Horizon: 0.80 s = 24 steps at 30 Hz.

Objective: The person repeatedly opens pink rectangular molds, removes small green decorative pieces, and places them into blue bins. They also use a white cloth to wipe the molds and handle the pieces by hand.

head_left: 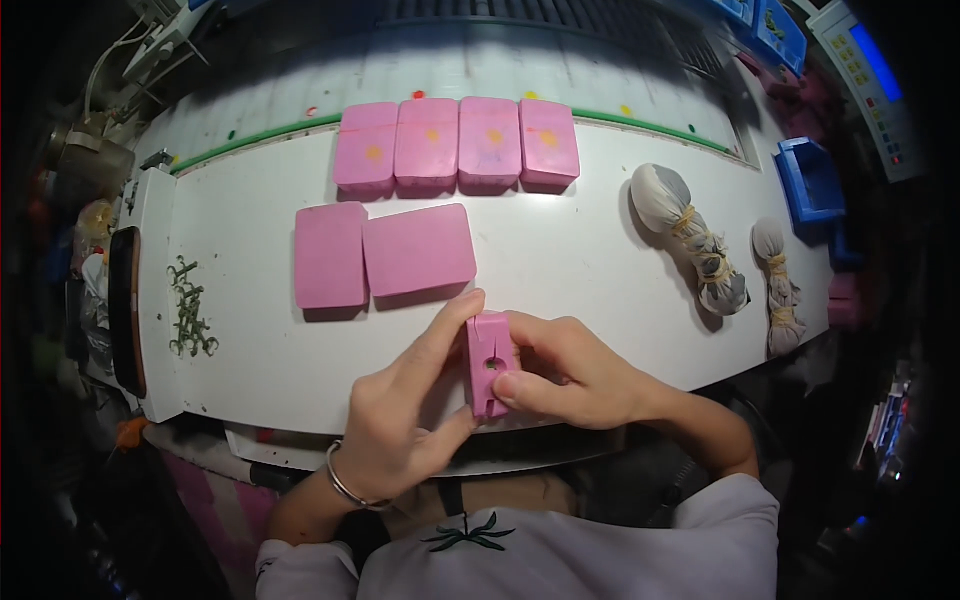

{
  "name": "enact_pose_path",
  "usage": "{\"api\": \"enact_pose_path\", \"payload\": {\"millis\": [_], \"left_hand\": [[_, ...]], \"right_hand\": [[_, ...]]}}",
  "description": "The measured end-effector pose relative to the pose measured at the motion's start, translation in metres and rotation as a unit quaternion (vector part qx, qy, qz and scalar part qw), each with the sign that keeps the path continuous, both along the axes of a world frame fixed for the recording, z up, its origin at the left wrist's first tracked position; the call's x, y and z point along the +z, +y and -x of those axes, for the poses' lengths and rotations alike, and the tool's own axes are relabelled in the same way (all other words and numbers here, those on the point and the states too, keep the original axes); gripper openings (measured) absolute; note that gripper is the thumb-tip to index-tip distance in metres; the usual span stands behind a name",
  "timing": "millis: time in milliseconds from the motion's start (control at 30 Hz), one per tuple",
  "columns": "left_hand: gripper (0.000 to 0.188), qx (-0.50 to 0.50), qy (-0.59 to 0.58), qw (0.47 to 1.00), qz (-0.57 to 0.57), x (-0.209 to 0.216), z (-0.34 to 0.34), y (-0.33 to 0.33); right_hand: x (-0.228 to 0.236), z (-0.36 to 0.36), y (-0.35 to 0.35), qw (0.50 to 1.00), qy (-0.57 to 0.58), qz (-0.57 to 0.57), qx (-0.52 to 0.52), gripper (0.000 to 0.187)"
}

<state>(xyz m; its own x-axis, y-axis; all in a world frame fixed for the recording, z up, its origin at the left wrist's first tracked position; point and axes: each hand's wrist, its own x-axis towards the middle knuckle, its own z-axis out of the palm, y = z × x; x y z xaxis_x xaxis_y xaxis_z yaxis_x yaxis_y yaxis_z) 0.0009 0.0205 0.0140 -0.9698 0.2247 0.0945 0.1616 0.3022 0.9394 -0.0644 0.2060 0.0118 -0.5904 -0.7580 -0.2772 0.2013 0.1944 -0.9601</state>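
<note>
A small pink rubber mould (490,350) stands on its edge above the near side of the white table. Cut lines and a round hole show on its narrow face. My left hand (400,410) steadies its upper and lower corners between a stretched index finger and the thumb. From the other side my right hand (570,380) grips it, thumb pressed beside the hole and fingers behind, partly hidden. Just beyond lie two more pink moulds, one upright (331,256) and one turned sideways (421,250). Farther back, several pink moulds with yellow marks (488,142) form a row.
Small green ring-shaped pieces (190,310) lie at the left. On the right rest a large cloth pouch tied with bands (690,235) and a smaller pouch (778,290). A blue bin (810,180) and a control panel (868,85) stand beyond; a green strip (260,142) crosses the back.
</note>
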Motion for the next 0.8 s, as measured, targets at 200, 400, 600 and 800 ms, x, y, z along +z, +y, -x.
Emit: {"api": "enact_pose_path", "payload": {"millis": [200, 400, 600, 800], "left_hand": [[0.07, -0.009, -0.082, 0.994, -0.068, 0.0, 0.004, -0.004], [0.065, -0.013, 0.028, 0.999, -0.019, -0.001, 0.005, -0.002], [0.066, -0.028, 0.032, 0.999, -0.034, -0.004, 0.009, -0.004], [0.068, -0.03, 0.034, 0.999, -0.027, -0.004, 0.012, -0.005]], "right_hand": [[0.01, -0.008, 0.002, 0.997, 0.072, -0.003, -0.035, 0.016], [0.022, -0.014, -0.014, 0.86, 0.475, -0.03, -0.182, 0.037], [0.006, -0.011, -0.017, 0.765, 0.633, 0.063, -0.105, 0.032], [0.014, -0.009, -0.022, 0.729, 0.671, 0.024, -0.134, 0.029]]}}
